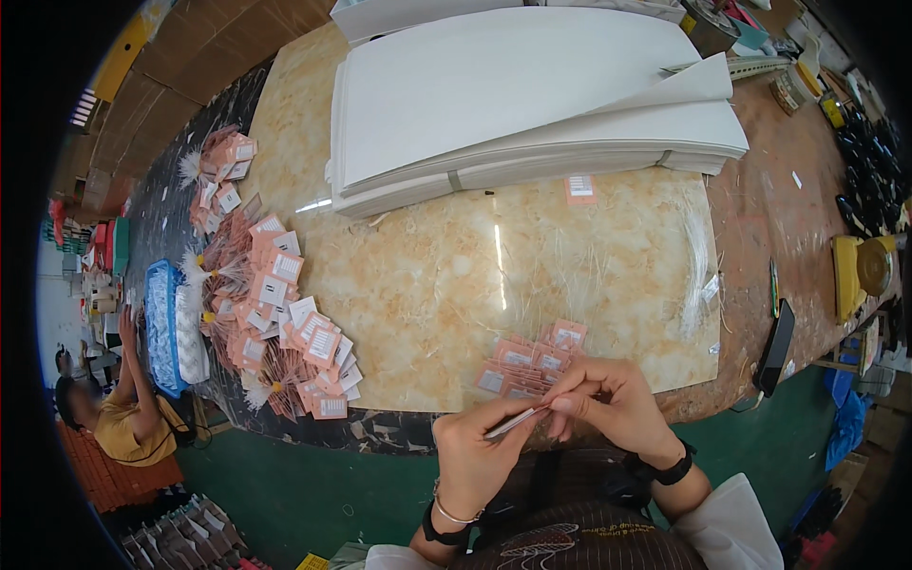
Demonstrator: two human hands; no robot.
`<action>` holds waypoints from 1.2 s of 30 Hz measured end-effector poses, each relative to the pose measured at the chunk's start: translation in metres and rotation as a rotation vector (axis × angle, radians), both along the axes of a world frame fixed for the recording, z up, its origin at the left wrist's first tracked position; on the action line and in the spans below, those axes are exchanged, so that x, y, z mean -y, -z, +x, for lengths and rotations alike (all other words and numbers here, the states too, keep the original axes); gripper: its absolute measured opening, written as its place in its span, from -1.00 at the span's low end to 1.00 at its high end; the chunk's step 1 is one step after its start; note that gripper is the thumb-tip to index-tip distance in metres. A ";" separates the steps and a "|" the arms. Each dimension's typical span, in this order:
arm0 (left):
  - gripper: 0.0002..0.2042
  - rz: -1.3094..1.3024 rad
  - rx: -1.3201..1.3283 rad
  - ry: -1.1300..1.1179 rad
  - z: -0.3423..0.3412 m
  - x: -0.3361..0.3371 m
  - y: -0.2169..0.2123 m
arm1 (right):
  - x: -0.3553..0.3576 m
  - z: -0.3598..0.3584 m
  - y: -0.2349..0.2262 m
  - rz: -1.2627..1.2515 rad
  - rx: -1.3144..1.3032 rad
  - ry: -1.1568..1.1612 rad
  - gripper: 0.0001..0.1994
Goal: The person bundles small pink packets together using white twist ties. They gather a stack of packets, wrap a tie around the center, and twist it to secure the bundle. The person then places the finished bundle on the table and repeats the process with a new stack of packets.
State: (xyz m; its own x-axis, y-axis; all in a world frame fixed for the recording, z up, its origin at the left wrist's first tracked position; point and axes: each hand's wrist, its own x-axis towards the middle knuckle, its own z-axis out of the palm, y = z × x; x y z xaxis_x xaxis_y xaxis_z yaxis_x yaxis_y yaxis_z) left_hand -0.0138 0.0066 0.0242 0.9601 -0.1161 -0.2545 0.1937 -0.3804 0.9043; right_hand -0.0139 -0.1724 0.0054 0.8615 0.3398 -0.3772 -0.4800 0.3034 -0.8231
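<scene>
- Left hand point(470, 451) gripped a thin tag stack point(511, 425) edge-on, lower centre; right hand point(613, 408) had fingertips pinched on its right end, probably to steady it.
- Pink tags point(521, 357) lay just above the hands, presumably for short reach.
- Tag bunches point(275, 290) sat at left, tied likely against tangling.
- White sheets point(513, 104) were stacked on the marbled tabletop point(408, 275), top centre.
- Green floor point(285, 480) below; co-worker point(142, 418) lower left.

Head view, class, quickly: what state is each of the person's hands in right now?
Left hand: closed, holding at least one thin card.
Right hand: closed in a pinch at the card's end; what it grips cannot be told.
</scene>
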 end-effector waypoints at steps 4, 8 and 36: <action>-0.91 0.018 0.007 0.075 0.002 -0.005 0.002 | 0.006 0.009 0.007 -0.031 0.000 0.150 -0.88; -0.93 -0.031 -0.158 0.136 0.002 -0.017 0.012 | 0.016 0.029 0.020 -0.095 0.011 0.342 -0.86; -0.81 -0.077 -0.340 -0.339 -0.011 -0.054 0.067 | 0.047 0.035 0.018 -0.229 0.071 0.441 -0.87</action>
